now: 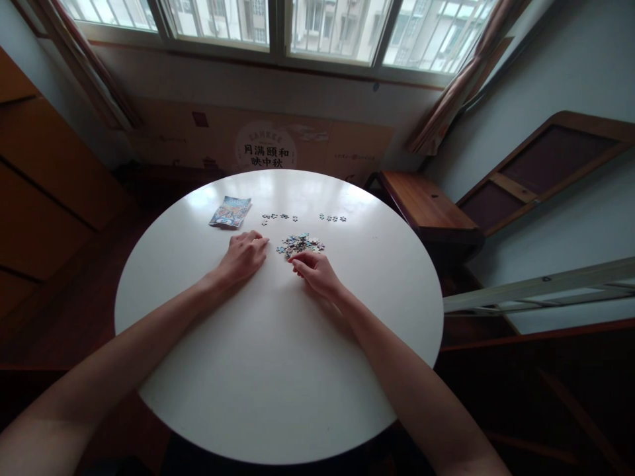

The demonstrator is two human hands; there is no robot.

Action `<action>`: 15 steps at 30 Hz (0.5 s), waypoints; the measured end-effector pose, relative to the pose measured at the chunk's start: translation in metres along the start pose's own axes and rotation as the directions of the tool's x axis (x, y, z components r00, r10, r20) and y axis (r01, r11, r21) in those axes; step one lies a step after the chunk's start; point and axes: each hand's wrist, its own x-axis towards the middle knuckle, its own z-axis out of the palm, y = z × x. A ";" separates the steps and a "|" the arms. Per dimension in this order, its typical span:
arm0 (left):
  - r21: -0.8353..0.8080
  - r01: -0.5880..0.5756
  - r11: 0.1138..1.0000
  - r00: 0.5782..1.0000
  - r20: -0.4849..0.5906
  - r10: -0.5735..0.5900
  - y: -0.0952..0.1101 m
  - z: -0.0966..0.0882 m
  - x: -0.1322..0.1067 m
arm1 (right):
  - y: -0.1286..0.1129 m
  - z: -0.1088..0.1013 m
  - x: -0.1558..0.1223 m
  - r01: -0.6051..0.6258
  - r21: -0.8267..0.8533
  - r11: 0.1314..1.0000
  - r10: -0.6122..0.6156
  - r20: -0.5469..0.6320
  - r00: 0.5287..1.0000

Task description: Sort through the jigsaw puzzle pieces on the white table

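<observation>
Orange-brown cabinet point(44, 145): far out on the left, dark along its seams.
Left curtain point(82, 66): gathered at a slant beside the window.
Tabletop point(258, 370): white, round and glossy, catching window light along the far rim.
Printed packet point(231, 213): lying towards the far left of the tabletop, blue and orange on its face, just beyond the left hand.
Left hand point(244, 254): down on the white surface, back uppermost, part-open with loosely bent fingers; near the pile, but apart from it; impossible to tell about anything under the palm.
Cardboard panel point(265, 135): standing below the window, printed with a pale circle and dark characters.
Left-hand pieces point(284, 216): four in a loose row, plus one just nearer than the leftmost.
Pile of puzzle pieces point(300, 243): here in the middle, heaped and jumbled, pale blue and grey, right between the hands.
Right hand point(317, 271): in at the pile's near edge, nearly closed, with thumb and fingertips drawn together; too small to tell about a piece in that pinch.
Right-hand pieces point(335, 219): four, strung out beyond the pile.
Wood-topped stand point(426, 198): past the tabletop, against the right side.
Framed panel point(550, 165): tilted near the wall, furthest right.
</observation>
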 end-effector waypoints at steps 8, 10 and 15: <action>-0.013 -0.054 0.998 0.996 0.076 0.055 -0.007 -0.012 0.006 | 0.000 -0.001 0.000 0.025 -0.033 0.999 -0.025 0.018 1.000; -0.010 -0.034 0.999 0.999 0.032 0.034 -0.012 -0.016 0.015 | 0.000 -0.001 0.000 0.024 -0.035 0.999 -0.023 0.021 1.000; -0.003 0.157 0.988 0.987 -0.016 -0.157 -0.020 -0.018 0.049 | -0.002 0.000 -0.001 0.020 -0.029 0.999 -0.019 0.018 1.000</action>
